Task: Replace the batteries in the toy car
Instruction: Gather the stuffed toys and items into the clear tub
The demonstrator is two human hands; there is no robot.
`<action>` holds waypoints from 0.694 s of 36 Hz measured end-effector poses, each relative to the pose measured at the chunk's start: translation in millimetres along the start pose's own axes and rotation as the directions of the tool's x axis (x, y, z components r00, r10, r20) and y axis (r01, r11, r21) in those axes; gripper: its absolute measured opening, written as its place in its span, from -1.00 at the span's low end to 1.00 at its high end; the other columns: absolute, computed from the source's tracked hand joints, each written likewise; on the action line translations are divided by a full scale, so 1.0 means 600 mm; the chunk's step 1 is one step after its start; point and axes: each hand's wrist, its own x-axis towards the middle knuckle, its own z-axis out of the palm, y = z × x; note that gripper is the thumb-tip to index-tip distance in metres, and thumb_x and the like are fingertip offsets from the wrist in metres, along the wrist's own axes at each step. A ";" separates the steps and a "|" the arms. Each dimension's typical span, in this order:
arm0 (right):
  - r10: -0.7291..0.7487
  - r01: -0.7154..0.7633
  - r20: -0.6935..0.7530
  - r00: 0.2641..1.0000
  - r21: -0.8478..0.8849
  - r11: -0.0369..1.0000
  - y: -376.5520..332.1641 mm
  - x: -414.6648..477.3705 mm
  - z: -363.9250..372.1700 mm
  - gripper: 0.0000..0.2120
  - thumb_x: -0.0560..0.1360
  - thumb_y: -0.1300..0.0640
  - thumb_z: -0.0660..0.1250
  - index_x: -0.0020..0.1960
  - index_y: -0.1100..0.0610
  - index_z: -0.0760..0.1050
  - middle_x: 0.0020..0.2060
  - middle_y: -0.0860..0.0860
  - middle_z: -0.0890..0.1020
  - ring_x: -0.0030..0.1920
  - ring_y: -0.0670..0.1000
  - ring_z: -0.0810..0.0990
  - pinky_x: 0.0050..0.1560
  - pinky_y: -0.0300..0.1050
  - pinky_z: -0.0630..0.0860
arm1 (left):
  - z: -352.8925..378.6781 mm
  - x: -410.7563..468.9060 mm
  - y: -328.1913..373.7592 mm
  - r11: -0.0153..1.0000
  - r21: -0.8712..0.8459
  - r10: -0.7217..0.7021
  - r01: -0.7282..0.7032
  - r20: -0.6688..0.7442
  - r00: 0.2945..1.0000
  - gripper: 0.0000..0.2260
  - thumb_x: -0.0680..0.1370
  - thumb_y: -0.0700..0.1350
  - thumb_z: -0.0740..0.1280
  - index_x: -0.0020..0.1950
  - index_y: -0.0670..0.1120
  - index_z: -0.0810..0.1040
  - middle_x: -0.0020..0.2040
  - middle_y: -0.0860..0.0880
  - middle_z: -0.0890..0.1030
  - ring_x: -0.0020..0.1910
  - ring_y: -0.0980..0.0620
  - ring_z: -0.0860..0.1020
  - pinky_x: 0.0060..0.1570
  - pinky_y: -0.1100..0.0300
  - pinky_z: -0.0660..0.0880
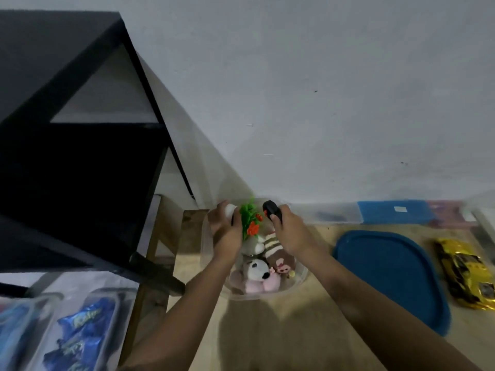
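Observation:
A yellow toy car (466,274) lies on the wooden table at the far right, away from both hands. My left hand (226,228) grips a small white object (231,210) at the far rim of a clear plastic tub (206,245). My right hand (288,231) holds a small black object (272,211) over the same tub. The tub holds plush toys (257,274) and a green plastic plant with orange flowers (249,218). No batteries can be made out.
The tub's blue lid (393,274) lies between the tub and the car. A black metal shelf frame (80,156) stands at the left. Clear boxes and a blue pad (396,212) line the wall. Blue snack packets (77,336) sit at lower left.

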 end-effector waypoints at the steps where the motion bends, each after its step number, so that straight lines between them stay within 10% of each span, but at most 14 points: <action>1: -0.018 0.018 0.006 1.000 -0.017 1.000 0.001 0.005 0.005 -0.77 0.61 0.11 0.09 0.14 0.25 0.36 0.01 0.24 0.54 -0.06 0.19 0.52 -0.15 -0.07 0.37 | 0.003 -0.001 -0.002 0.999 0.040 0.015 -0.016 0.026 1.000 -0.70 0.61 -0.05 0.20 0.33 -0.09 0.37 0.28 -0.13 0.36 0.18 -0.11 0.43 -0.01 0.25 0.30; 9: 0.024 -0.005 0.169 0.985 -0.111 0.994 0.012 0.029 0.022 -0.68 0.50 0.35 0.16 0.25 0.27 0.30 0.16 0.27 0.47 0.13 0.22 0.48 -0.04 -0.13 0.36 | 0.003 -0.010 -0.027 0.829 0.534 0.042 -0.169 0.242 0.969 -0.52 0.65 0.02 -0.02 0.54 -0.11 0.00 0.53 -0.21 0.07 0.44 -0.19 0.23 0.14 -0.02 0.45; 17: -0.099 0.121 0.218 0.971 -0.090 0.989 0.014 0.022 0.000 -0.43 0.55 0.22 0.18 0.50 0.20 0.05 0.45 0.15 0.23 0.45 0.12 0.20 0.42 -0.07 0.20 | -0.019 0.004 -0.039 0.781 0.402 0.289 -0.477 0.445 0.848 -0.60 0.64 -0.07 0.05 0.48 -0.11 0.21 0.43 -0.17 0.26 0.40 -0.14 0.24 0.29 0.04 0.30; 25: -0.061 0.190 0.375 0.925 -0.316 0.929 0.023 0.005 0.015 -0.22 0.55 0.04 0.22 0.51 0.19 -0.25 0.51 0.12 -0.23 0.51 0.09 -0.27 0.51 -0.04 -0.09 | -0.022 0.010 -0.040 0.818 0.353 0.223 -0.455 0.534 0.816 -0.54 0.63 0.06 0.07 0.47 -0.14 0.19 0.46 -0.13 0.22 0.43 -0.09 0.18 0.34 0.03 0.29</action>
